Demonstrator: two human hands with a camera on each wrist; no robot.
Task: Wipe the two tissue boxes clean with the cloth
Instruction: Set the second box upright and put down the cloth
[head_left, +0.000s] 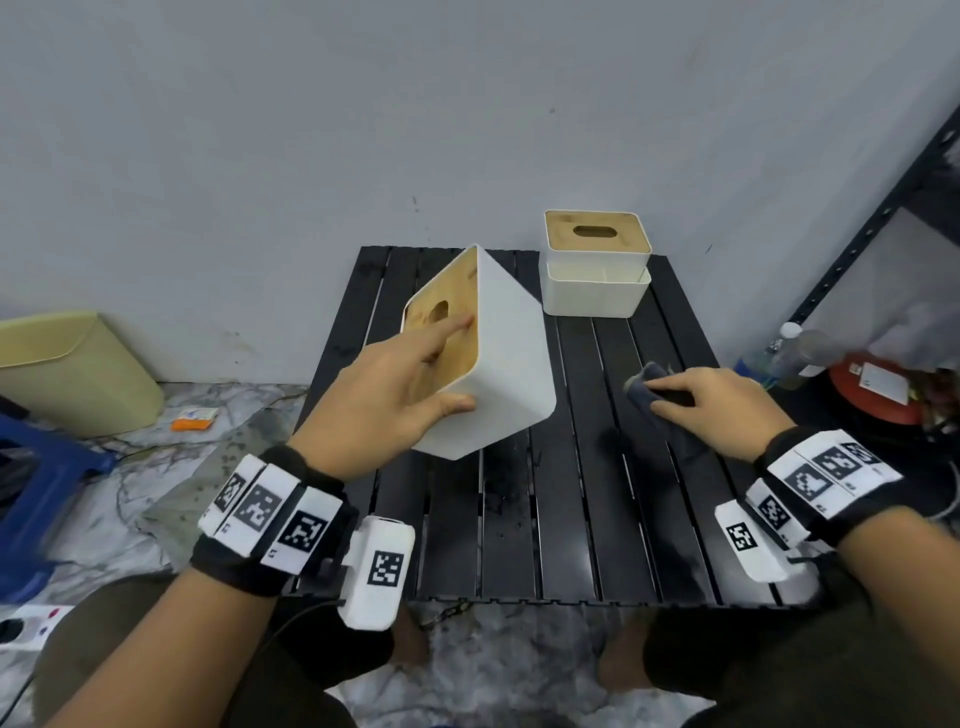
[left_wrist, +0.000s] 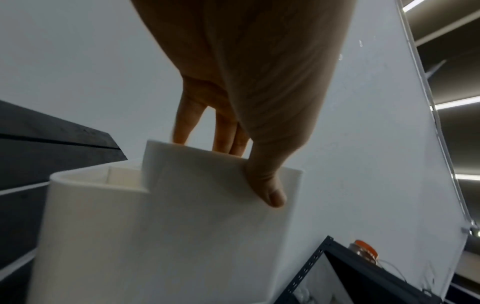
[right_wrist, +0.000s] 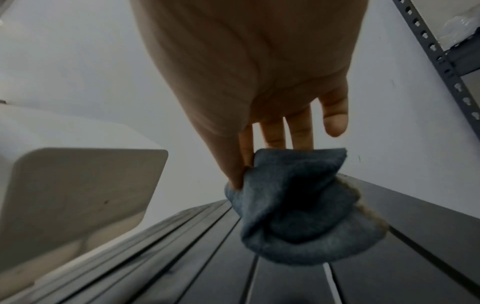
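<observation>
A white tissue box (head_left: 506, 358) with a wooden slotted lid is tilted up on the black slatted table (head_left: 519, 519). My left hand (head_left: 441, 374) grips it, fingers on the wooden lid and thumb on the white side. In the left wrist view the thumb (left_wrist: 270, 193) presses that white wall of the box (left_wrist: 194, 236). A second white tissue box (head_left: 595, 265) stands upright at the table's back right. My right hand (head_left: 675, 397) rests on the table's right side and pinches a crumpled blue-grey cloth (head_left: 647, 382), (right_wrist: 298, 205), apart from both boxes.
A grey wall runs close behind the table. A dark metal shelf rack (head_left: 872, 228) stands to the right, with a bottle (head_left: 789, 353) and a red object (head_left: 872, 389) at its foot. A pale yellow bin (head_left: 67, 374) and a blue stool (head_left: 36, 499) stand on the floor at left.
</observation>
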